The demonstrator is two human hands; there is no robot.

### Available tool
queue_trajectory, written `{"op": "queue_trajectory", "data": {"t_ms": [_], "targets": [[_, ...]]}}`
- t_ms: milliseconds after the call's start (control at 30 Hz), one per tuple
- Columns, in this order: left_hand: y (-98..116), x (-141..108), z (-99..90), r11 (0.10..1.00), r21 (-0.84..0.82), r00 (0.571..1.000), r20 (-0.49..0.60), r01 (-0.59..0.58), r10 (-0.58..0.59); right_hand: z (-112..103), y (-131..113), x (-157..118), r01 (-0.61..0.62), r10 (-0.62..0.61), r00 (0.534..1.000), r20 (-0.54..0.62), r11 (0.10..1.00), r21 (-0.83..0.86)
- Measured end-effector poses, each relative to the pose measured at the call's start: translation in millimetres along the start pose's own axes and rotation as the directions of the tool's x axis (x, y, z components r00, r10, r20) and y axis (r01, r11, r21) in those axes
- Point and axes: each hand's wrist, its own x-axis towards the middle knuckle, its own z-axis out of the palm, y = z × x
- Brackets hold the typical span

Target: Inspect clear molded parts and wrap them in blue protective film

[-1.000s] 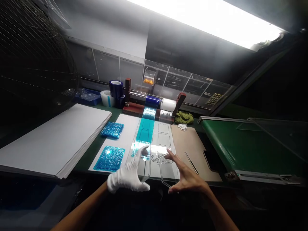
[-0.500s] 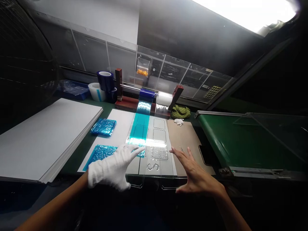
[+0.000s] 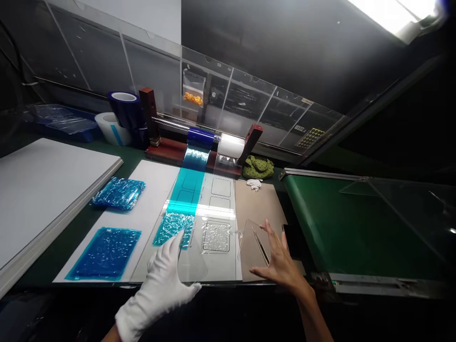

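Note:
My left hand (image 3: pixel 166 273), in a white glove, grips a thin clear plastic panel (image 3: pixel 194 266) by its edges, thumb and fingers spread wide. It is over the front of the work board, just below the blue film strip (image 3: pixel 188 187). My bare right hand (image 3: pixel 280 263) grips a second clear panel (image 3: pixel 247 242) in the same way, tilted above the brown board (image 3: pixel 258 202). Behind that panel lies a slim pointed tool (image 3: pixel 261 246), perhaps tweezers. Between the hands, a bubbly clear film piece (image 3: pixel 216 236) lies within a drawn outline.
Two stacks of blue film-covered pieces (image 3: pixel 105 254) lie left, beside a thick stack of white sheets (image 3: pixel 46 190). Behind, a wooden stand (image 3: pixel 147 114) carries blue and white film rolls (image 3: pixel 231 145). A green pouch (image 3: pixel 258 167), a phone (image 3: pixel 295 241) and a green conveyor belt (image 3: pixel 331 218) are right.
My hands have moved apart, each carrying its clear panel; the right panel is now tilted over the brown board. A curled clear strip between them no longer shows. The view has shifted nearer.

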Motion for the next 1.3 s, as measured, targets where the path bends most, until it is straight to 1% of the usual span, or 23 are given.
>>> {"op": "queue_trajectory", "data": {"t_ms": [67, 100, 133, 167, 233, 300, 367, 400, 467, 533, 633, 700, 767, 833, 900, 933, 1000, 1067, 1133, 1200, 1233, 1267, 1300], "targets": [[-5.2, -8.2, 19.7, 0.976, -0.179, 0.99, 0.077, 0.128, -0.116, 12.1, 34.9, 20.9, -0.078, 0.077, 0.996, -0.045, 0.996, -0.03], [-7.6, -13.3, 30.1, 0.938, -0.286, 0.977, 0.143, 0.195, -0.16, 19.7, 52.4, 33.9, -0.111, 0.108, 0.992, -0.058, 0.993, -0.045], [-9.6, -18.5, 41.5, 0.883, -0.395, 0.959, 0.219, 0.254, -0.178, 28.2, 69.2, 48.1, -0.138, 0.134, 0.989, -0.065, 0.989, -0.058], [-11.0, -23.4, 53.9, 0.817, -0.494, 0.942, 0.294, 0.297, -0.165, 37.4, 85.1, 63.0, -0.158, 0.153, 0.986, -0.063, 0.985, -0.07], [-11.0, -30.8, 81.3, 0.695, -0.639, 0.913, 0.402, 0.329, -0.063, 56.4, 112.3, 93.3, -0.176, 0.173, 0.984, -0.04, 0.981, -0.085], [-7.2, -34.1, 108.2, 0.597, -0.699, 0.872, 0.49, 0.395, -0.003, 73.8, 132.9, 121.3, -0.171, 0.172, 0.985, 0.003, 0.981, -0.086], [-0.6, -34.4, 129.2, 0.526, -0.703, 0.828, 0.56, 0.479, -0.005, 86.9, 147.6, 144.1, -0.148, 0.153, 0.986, 0.06, 0.986, -0.08], [3.1, -33.9, 136.2, 0.497, -0.705, 0.815, 0.579, 0.506, -0.009, 91.2, 153.3, 152.7, -0.132, 0.138, 0.987, 0.088, 0.989, -0.073], [9.9, -32.3, 143.4, 0.441, -0.721, 0.809, 0.588, 0.535, -0.021, 94.7, 162.2, 162.1, -0.107, 0.113, 0.985, 0.127, 0.993, -0.055], [14.8, -29.8, 143.7, 0.392, -0.723, 0.799, 0.598, 0.569, -0.058, 92.6, 168.4, 159.2, -0.112, 0.118, 0.988, 0.104, 0.992, -0.056], [18.2, -25.1, 141.5, 0.351, -0.703, 0.77, 0.631, 0.619, -0.094, 86.4, 171.3, 130.9, -0.195, 0.197, 0.98, 0.027, 0.979, -0.066], [19.2, -23.6, 142.7, 0.323, -0.714, 0.769, 0.634, 0.622, -0.079, 86.8, 167.4, 101.8, -0.29, 0.294, 0.954, 0.067, 0.955, -0.059], [20.4, -24.0, 145.5, 0.304, -0.727, 0.775, 0.63, 0.615, -0.061, 93.6, 159.3, 73.2, -0.387, 0.389, 0.914, 0.119, 0.921, -0.036], [22.4, -24.7, 145.2, 0.338, -0.722, 0.777, 0.628, 0.603, -0.045, 104.4, 148.8, 51.6, -0.447, 0.444, 0.889, 0.108, 0.894, 0.006], [25.2, -24.4, 136.5, 0.407, -0.704, 0.78, 0.624, 0.582, -0.035, 113.8, 136.8, 39.5, -0.463, 0.459, 0.886, 0.064, 0.883, 0.077], [26.9, -23.7, 127.8, 0.447, -0.7, 0.791, 0.612, 0.557, -0.028, 116.4, 129.8, 36.2, -0.459, 0.456, 0.888, 0.059, 0.88, 0.12], [31.1, -22.4, 101.5, 0.528, -0.715, 0.838, 0.546, 0.458, 0.013, 114.9, 111.3, 31.2, -0.437, 0.432, 0.899, 0.071, 0.875, 0.21], [35.9, -22.4, 66.5, 0.605, -0.731, 0.89, 0.449, 0.315, 0.078, 103.4, 83.3, 23.8, -0.394, 0.39, 0.917, 0.086, 0.85, 0.349], [39.8, -24.8, 29.3, 0.711, -0.677, 0.916, 0.383, 0.193, 0.116, 83.0, 43.9, 10.2, -0.331, 0.32, 0.94, 0.121, 0.766, 0.551], [41.1, -29.9, -3.7, 0.852, -0.517, 0.921, 0.365, 0.078, 0.138, 57.6, -4.3, -9.0, -0.271, 0.2, 0.962, 0.185, 0.617, 0.739], [40.5, -33.3, -17.3, 0.903, -0.43, 0.921, 0.355, 0.009, 0.16, 45.0, -29.6, -19.7, -0.252, 0.134, 0.968, 0.214, 0.568, 0.783], [39.2, -37.2, -28.8, 0.933, -0.353, 0.919, 0.343, -0.065, 0.194, 33.5, -54.3, -30.6, -0.236, 0.066, 0.969, 0.239, 0.547, 0.803], [37.3, -41.5, -38.5, 0.945, -0.298, 0.915, 0.329, -0.133, 0.232, 23.7, -77.7, -41.0, -0.219, 0.018, 0.968, 0.25, 0.546, 0.809]]}}
